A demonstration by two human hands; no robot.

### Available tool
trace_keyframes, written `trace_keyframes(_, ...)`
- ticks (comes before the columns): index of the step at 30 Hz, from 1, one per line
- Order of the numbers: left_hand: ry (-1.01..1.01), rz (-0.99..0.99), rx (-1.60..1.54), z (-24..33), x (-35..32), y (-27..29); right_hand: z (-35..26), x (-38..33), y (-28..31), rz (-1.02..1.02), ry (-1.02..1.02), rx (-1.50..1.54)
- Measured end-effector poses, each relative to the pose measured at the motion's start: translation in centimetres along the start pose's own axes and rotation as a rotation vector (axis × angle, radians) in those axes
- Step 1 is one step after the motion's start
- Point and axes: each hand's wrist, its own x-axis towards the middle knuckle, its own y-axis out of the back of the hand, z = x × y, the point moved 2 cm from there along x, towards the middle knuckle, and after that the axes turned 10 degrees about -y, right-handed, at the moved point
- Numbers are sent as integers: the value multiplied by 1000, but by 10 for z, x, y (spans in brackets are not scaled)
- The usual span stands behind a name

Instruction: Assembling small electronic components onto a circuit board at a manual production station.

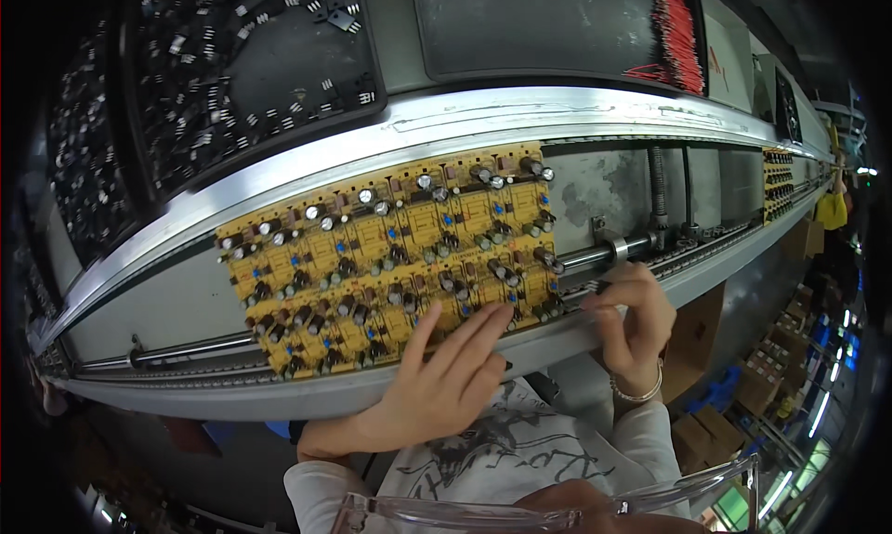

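Note:
A yellow circuit board panel (409, 220), filled with rows of capacitors and other small parts, lies across the conveyor rails. My left hand (451, 376) rests over its near edge, fingers stretched out and spread, the fingertips among the parts of the front row. Just off the panel's right end is my right hand (636, 325), fingers curled and thumb and forefinger pinched together. A small dark component with metal legs (591, 291) shows at those fingertips; its exact kind is hard to make out.
Beyond the metal rail (465, 111) are black trays of loose three-legged black components (269, 60) and a dark tray (548, 28) with red leads (678, 37) at its right. Another yellow panel (779, 183) sits farther right on the line. Cardboard boxes (711, 436) stand at lower right.

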Motion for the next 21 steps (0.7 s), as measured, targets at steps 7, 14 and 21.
trace_keyframes(7, 32, 154, -362, 5, 8, 8, 2, -5, 0, -150, -149, 196)
trace_keyframes(14, 166, 345, -408, 3, 1, 30, 3, 5, 12, -180, 42, -13)
trace_keyframes(21, -481, 1172, -645, 27, -32, 189, -11, 29, -2, -285, 422, -380)
